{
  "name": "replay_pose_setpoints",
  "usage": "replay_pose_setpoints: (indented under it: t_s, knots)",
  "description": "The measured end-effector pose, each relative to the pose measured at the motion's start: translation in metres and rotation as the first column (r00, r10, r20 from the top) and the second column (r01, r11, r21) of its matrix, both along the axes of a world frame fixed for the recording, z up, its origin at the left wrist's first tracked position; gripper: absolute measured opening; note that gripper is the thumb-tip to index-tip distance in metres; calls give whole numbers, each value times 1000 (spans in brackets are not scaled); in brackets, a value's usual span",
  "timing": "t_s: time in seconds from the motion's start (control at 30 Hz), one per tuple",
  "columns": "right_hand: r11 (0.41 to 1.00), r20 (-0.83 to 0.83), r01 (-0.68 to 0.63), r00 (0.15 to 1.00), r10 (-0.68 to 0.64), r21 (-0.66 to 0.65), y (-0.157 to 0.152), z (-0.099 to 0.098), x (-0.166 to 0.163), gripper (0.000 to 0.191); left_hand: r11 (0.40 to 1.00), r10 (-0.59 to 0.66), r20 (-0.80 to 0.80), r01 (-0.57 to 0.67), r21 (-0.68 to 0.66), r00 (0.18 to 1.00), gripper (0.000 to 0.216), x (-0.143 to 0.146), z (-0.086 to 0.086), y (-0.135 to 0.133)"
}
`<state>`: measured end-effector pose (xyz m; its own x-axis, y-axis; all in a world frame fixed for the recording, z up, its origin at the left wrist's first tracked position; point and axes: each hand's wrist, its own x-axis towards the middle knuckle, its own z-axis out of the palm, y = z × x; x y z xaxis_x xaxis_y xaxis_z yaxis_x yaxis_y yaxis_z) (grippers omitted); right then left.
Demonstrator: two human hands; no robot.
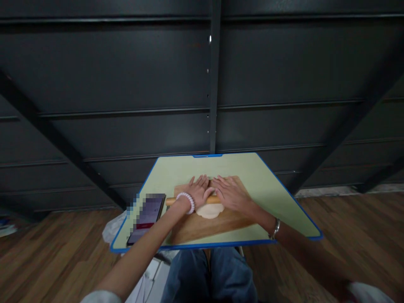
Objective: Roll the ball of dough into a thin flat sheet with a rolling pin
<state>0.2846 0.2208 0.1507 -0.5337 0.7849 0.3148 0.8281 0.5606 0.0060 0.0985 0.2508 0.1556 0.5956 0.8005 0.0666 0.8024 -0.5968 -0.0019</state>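
A wooden rolling pin (pixel 213 200) lies crosswise over a flattened piece of pale dough (pixel 209 211) on a wooden board (pixel 197 232). My left hand (pixel 199 191) rests palm down on the pin, its fingers stretched forward past it. Beside it, my right hand (pixel 232 194) lies flat over the pin's right part, fingers also extended, hiding that end. Neither hand wraps around the pin. The near part of the dough shows between my wrists; its far part is covered by the pin and hands.
The board lies on a pale green folding table (pixel 277 210) with a blue edge. A smartphone (pixel 150 214) lies at the table's left, partly pixelated. A clear plastic bag (pixel 113 226) hangs by the left edge. A dark panelled wall (pixel 158 67) stands beyond.
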Motion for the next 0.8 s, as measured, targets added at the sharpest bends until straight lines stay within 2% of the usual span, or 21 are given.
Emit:
replay_pose_setpoints:
  t_s: [0.13, 0.3, 0.43, 0.5, 0.6, 0.67, 0.8]
  knots:
    - [995, -4, 23, 1000, -23, -94, 21, -13, 4, 47, 997, -64, 9, 63, 47, 998, 55, 1, 1, 11]
    - [936, -31, 25, 999, -38, -352, 46, -16, 5, 55, 995, -68, 73, 73, -67, 995, 50, 3, 2, 29]
    - [907, -57, -4, 998, -22, -421, 62, -10, 4, 57, 992, -60, 96, 70, -105, 994, 40, 4, 1, 42]
    - [907, -60, 4, 998, -32, -421, 66, -7, 3, 55, 992, -36, 95, 47, -113, 995, 37, 5, 1, 46]
    - [919, -39, 95, 992, -119, -382, 63, -2, 1, 55, 993, 14, 93, -3, -115, 996, 40, 4, -1, 47]
    - [948, -35, 146, 986, -162, -283, 54, -1, 0, 54, 993, 58, 92, -48, -111, 994, 41, 4, -2, 45]
    - [989, -42, 138, 989, -140, -52, 29, -2, -2, 48, 965, 241, 74, -231, -126, 968, 51, 2, -3, 36]
